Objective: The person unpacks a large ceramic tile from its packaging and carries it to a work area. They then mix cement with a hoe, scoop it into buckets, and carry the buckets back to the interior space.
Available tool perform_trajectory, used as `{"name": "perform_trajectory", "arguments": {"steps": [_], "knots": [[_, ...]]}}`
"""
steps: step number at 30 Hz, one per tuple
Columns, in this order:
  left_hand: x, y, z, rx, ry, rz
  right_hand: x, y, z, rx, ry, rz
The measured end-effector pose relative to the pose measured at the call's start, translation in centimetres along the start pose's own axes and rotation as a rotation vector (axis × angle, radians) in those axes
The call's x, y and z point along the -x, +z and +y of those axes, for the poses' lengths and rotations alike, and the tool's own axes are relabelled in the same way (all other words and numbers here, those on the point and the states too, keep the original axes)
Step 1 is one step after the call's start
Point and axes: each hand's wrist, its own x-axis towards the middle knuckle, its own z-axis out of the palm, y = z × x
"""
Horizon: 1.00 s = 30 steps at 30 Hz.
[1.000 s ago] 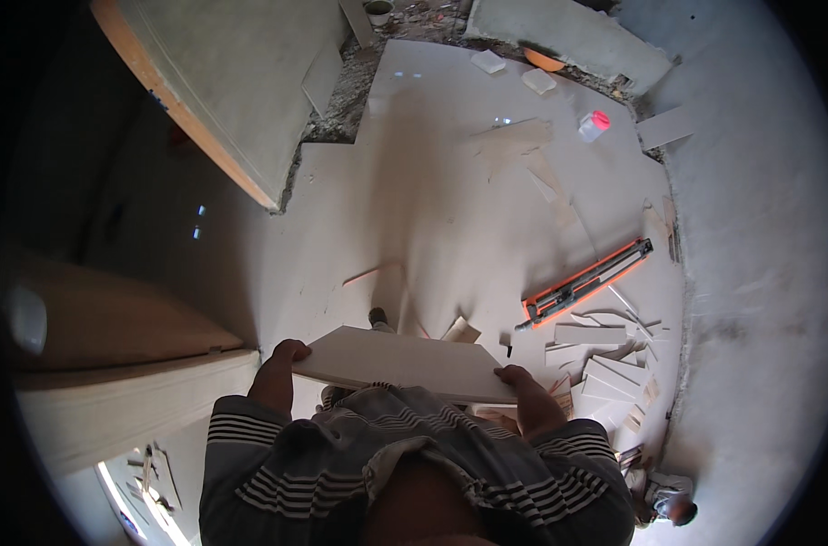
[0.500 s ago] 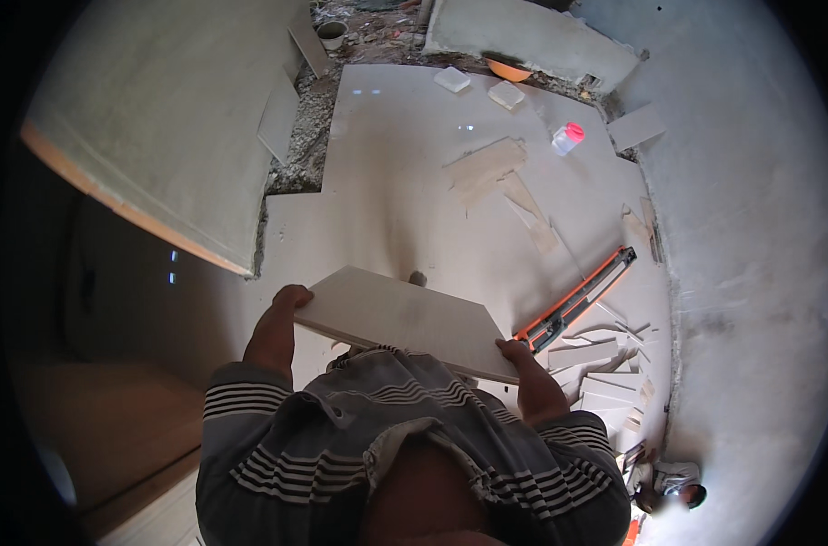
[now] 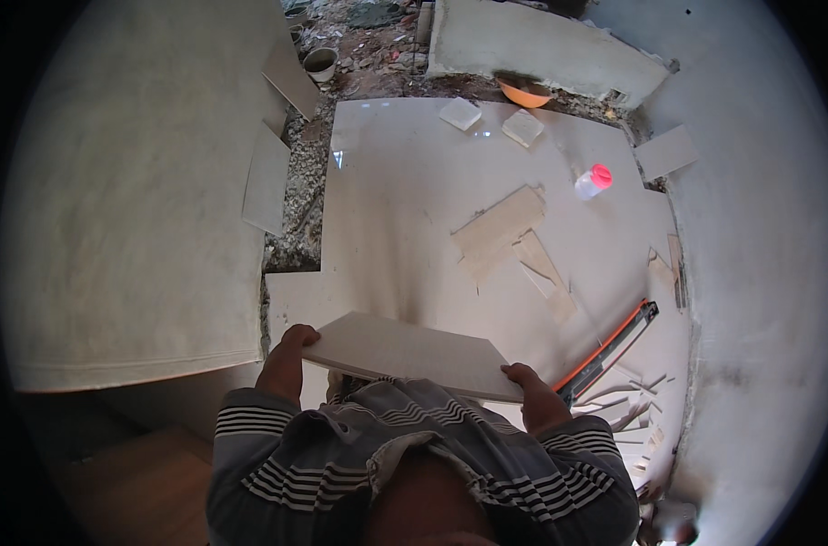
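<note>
A large pale floor tile (image 3: 412, 353) is held level in front of my body, across my striped shirt. My left hand (image 3: 299, 337) grips its left end, fingers wrapped over the edge. At the opposite end, my right hand (image 3: 522, 376) clasps the tile with the thumb on top. The undersides of both grips are hidden by the tile. Beyond my right hand, an orange and black tile cutter (image 3: 608, 353) lies on the pale tiled floor (image 3: 382, 237).
Cardboard pieces (image 3: 502, 227), a red-lidded clear jar (image 3: 593, 182) and two white packs lie ahead. An orange basin (image 3: 524, 92) and a bucket (image 3: 320, 64) stand by rubble at the far edge. Tile offcuts (image 3: 646, 405) litter the right, near a person (image 3: 671, 523). Walls flank both sides.
My view has shifted forward across the floor, so the cutter, cardboard and jar now appear lower in the picture. The tile stays in both hands.
</note>
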Motion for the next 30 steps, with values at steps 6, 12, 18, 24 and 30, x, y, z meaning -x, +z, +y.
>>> {"name": "perform_trajectory", "arguments": {"steps": [6, 12, 18, 24, 30], "knots": [[-7.7, -9.2, -0.1, 0.037, 0.076, -0.04, -4.0, -9.6, -8.5, 0.07, -0.013, -0.013], [-11.8, -19.7, 0.8, 0.037, 0.147, 0.08, -5.5, -17.8, -16.4, 0.119, -0.013, 0.176], [-14.8, -35.1, 3.3, 0.062, 0.16, 0.172, -9.5, -25.7, -24.4, 0.039, -0.057, 0.243], [-19.0, -50.4, 7.2, 0.085, 0.07, 0.066, -17.1, -37.9, -33.1, 0.038, -0.117, 0.179], [-22.7, -59.4, 9.4, 0.102, -0.007, 0.086, -21.9, -49.8, -40.5, 0.007, -0.117, 0.094]]}}
